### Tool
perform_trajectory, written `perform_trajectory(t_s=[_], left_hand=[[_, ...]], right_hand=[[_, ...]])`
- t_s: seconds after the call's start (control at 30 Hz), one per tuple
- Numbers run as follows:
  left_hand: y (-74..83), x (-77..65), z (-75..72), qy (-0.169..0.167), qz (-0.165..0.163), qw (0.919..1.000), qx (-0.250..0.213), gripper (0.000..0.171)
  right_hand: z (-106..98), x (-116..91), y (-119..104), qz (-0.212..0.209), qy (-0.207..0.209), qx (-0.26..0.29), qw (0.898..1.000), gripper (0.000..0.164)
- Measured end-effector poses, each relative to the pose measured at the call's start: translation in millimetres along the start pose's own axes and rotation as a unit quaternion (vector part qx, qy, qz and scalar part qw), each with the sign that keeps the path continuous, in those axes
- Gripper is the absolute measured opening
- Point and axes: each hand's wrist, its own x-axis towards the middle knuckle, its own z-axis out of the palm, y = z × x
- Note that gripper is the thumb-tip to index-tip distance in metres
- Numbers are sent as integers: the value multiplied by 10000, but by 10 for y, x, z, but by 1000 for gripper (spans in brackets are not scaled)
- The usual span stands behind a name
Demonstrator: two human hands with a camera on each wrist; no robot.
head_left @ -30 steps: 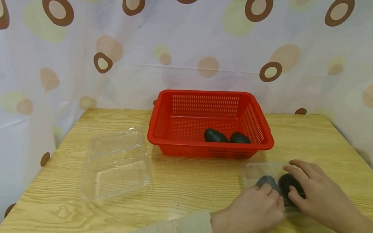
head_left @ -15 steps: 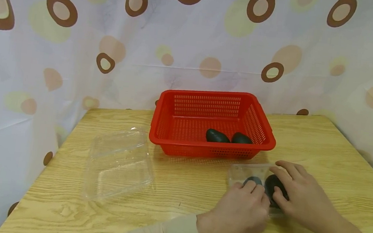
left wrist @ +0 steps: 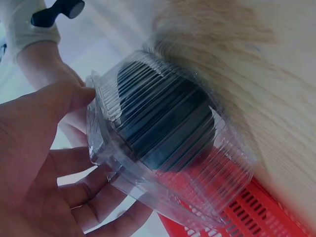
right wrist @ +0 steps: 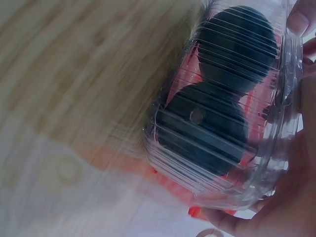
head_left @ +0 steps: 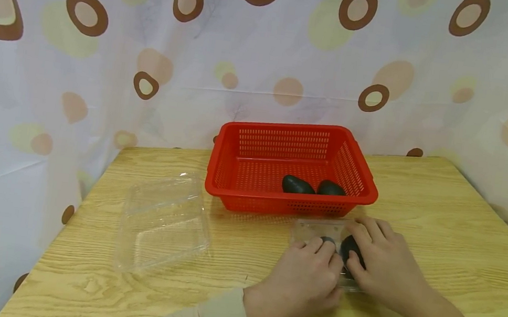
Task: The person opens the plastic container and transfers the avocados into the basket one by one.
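Two dark avocados (head_left: pixel 350 248) lie side by side in a clear plastic clamshell box (head_left: pixel 309 230) in front of the basket, in the head view. My left hand (head_left: pixel 298 277) grips the box's near rim, hiding most of one avocado; the left wrist view shows its thumb on the rim of the ribbed box (left wrist: pixel 229 173) and the fingers behind. My right hand (head_left: pixel 386 262) holds the box's right side, fingers spread over the other avocado. In the right wrist view both avocados (right wrist: pixel 202 128) show through the ribbed plastic.
A red slotted basket (head_left: pixel 249 200) stands at the back of the wooden table (head_left: pixel 87 275), with two more avocados (head_left: pixel 297 185) inside. Another clear clamshell box (head_left: pixel 165 221) lies opened out on the left. A patterned curtain (head_left: pixel 267 49) hangs behind the table.
Both hands have moved left together, bringing the box and its two avocados from the right side to in front of the basket. The basket and the other box have stayed put.
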Motion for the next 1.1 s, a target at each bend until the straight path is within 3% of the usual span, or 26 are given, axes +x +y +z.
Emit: perform_trajectory(t_s=[0.2,0.57,0.7,0.9,1.1], left_hand=[[-146,-109,9,101,65,9999,-17,33],[-365,-285,-30,-254,453,9985,194,44],[-435,-328,-48,-211,569,9976,322,40],[-524,-413,-47,-2,465,9987,185,20],[-603,-461,-47,-213,458,9984,264,19]], right_hand=[[54,100,-151,19,-128,29,9999,30],[189,220,-354,44,-140,13,9999,33],[216,269,-431,57,-201,113,9997,33],[232,307,-517,0,-537,372,9979,43],[223,265,-481,-101,-967,1032,9899,65]])
